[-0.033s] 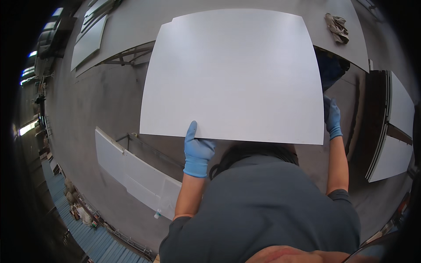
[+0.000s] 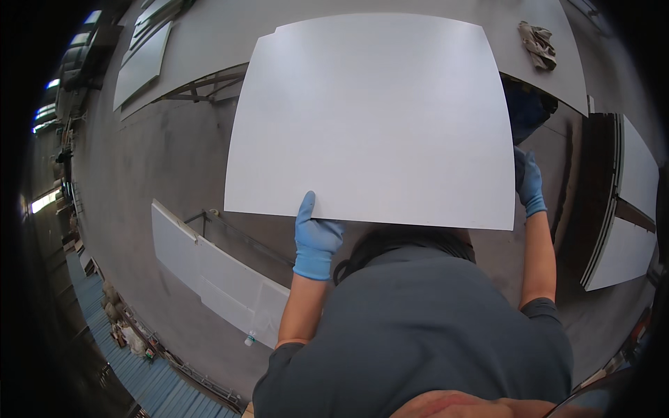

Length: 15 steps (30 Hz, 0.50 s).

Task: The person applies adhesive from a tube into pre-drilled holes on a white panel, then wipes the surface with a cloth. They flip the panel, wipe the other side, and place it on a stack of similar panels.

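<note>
White, smooth-faced: the panel point(image 2: 369, 125) spans the middle of my view, its far part overlapping the near edge of the worktable point(image 2: 209, 45); whether it rests there or hangs above, I cannot tell. Left hand point(image 2: 318, 240) pinches the near edge, left of middle, thumb on the upper face, fingers underneath. Right hand point(image 2: 530, 184) is at the right edge, partly hidden by the sheet; I cannot tell whether it grips or only steadies. My main worry is uneven support: if the right side carries little, that single pinch could let the far left corner dip or the sheet twist. Glove fabric might slide on so slick a face. A swing to the right could knock the stacked panels point(image 2: 637, 167); a drop at near left could strike the long board point(image 2: 209, 268) and chip a corner. The crumpled cloth point(image 2: 537, 46), far right on the table, lies apart, though a rightward slide might snag it.
</note>
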{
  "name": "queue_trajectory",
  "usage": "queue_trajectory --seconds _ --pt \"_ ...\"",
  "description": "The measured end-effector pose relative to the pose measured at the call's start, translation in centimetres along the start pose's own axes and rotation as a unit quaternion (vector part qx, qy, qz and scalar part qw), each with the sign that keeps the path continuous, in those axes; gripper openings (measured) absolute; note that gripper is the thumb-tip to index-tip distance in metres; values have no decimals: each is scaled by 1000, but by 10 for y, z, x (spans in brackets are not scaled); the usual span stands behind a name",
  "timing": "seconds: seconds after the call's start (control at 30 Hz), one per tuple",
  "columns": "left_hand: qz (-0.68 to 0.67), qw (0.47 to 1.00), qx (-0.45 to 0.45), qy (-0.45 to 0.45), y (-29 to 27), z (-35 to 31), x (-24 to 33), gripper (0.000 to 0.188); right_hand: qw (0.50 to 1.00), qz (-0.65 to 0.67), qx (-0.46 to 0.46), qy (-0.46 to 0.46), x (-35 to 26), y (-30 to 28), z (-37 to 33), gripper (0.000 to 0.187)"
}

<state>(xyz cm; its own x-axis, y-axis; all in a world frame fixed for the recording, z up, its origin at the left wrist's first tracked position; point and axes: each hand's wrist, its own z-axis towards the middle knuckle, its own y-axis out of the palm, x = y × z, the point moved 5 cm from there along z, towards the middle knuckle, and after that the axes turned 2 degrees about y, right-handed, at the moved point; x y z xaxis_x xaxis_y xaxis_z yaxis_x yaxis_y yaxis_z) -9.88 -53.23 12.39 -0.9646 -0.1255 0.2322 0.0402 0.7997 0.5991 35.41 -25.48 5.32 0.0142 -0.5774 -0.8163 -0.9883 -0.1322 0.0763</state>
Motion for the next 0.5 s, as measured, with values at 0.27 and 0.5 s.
queue_trajectory --seconds 0.27,0.5 --pt "14 999 38 25 -13 10 -13 47 990 60 -66 108 -45 56 74 68" --pt "5 1000 -2 -18 -13 7 -12 51 985 -89 58 132 -42 56 78 55"
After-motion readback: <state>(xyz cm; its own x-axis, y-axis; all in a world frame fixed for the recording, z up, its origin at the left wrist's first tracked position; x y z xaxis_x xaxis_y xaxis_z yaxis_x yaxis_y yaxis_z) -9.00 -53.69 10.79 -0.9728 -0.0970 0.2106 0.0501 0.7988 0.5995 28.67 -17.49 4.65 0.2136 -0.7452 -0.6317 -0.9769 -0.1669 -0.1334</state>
